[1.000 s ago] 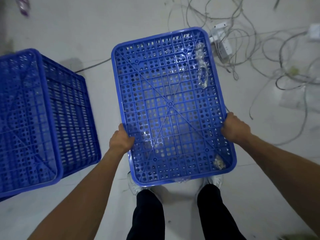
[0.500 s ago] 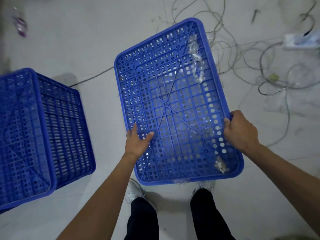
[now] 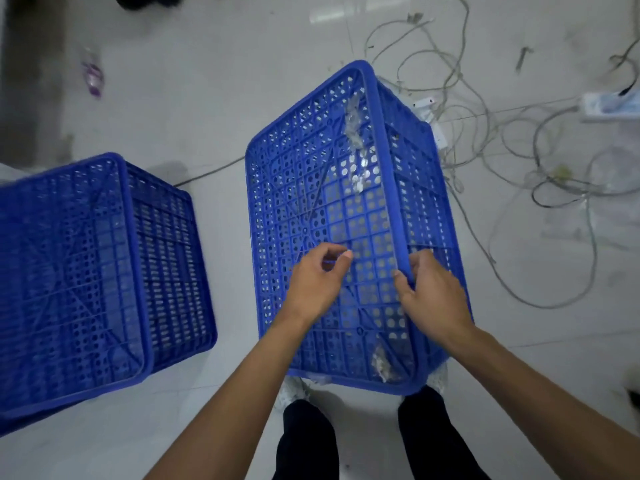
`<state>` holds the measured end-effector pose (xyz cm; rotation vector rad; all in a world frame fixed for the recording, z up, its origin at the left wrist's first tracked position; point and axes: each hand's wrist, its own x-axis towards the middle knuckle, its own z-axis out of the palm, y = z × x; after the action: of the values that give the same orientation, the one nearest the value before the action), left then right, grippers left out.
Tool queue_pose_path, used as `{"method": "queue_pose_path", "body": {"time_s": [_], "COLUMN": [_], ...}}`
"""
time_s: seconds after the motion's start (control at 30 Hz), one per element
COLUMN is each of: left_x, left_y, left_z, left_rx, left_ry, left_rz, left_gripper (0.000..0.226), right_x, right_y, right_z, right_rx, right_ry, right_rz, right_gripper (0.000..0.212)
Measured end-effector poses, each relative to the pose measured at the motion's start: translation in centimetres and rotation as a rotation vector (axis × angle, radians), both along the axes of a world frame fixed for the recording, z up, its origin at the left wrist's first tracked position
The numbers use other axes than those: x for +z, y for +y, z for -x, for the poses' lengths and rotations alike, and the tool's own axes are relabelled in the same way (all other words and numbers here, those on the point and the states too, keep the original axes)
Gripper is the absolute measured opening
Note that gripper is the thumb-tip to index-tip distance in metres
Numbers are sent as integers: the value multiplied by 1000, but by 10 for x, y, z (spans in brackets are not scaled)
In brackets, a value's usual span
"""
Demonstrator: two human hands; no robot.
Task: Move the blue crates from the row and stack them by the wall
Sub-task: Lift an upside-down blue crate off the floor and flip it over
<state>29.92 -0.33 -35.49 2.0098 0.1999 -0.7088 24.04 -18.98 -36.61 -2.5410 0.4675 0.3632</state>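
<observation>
I hold a blue perforated crate [image 3: 311, 188] upside down in front of me, tilted so its right side wall shows. My right hand [image 3: 431, 292] grips the base's right edge, thumb on the grid and fingers over the side wall. On the grid base lies my left hand [image 3: 317, 282], its thumb and forefinger pinched around a rib. Scraps of clear tape stick to the base. A second blue crate [image 3: 86, 271] stands upside down on the floor to the left, apart from the held one.
Tangled grey cables [image 3: 512, 161] and a white power strip [image 3: 609, 105] litter the pale tiled floor to the right. A small plastic bottle [image 3: 91, 76] lies at the upper left. My legs and shoes [image 3: 291, 393] are under the crate's near end.
The crate has tilted and swung, so its right side wall now shows. My left hand went from its left edge onto the grid and curled. My right hand shifted along the right edge.
</observation>
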Motion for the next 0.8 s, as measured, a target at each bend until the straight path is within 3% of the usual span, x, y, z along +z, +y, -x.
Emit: {"method": "queue_pose_path", "body": {"time_s": [0.2, 0.43, 0.57, 0.8], "left_x": [4, -7, -5, -33], "left_y": [18, 65, 98, 170], "left_z": [10, 15, 16, 13], "left_rx": [25, 45, 45, 178], "left_ry": [-33, -150, -147, -63], "left_rz": [28, -279, -413, -515], "left_gripper": [26, 39, 44, 30], "right_x": [12, 12, 3, -33], "right_y": [62, 118, 127, 104], "right_z": [-7, -18, -15, -1], "right_rx": [110, 237, 136, -143], "right_ry": [-7, -6, 28, 93], "right_rz": [-45, -226, -251, -146], "right_gripper": [29, 42, 43, 49]}}
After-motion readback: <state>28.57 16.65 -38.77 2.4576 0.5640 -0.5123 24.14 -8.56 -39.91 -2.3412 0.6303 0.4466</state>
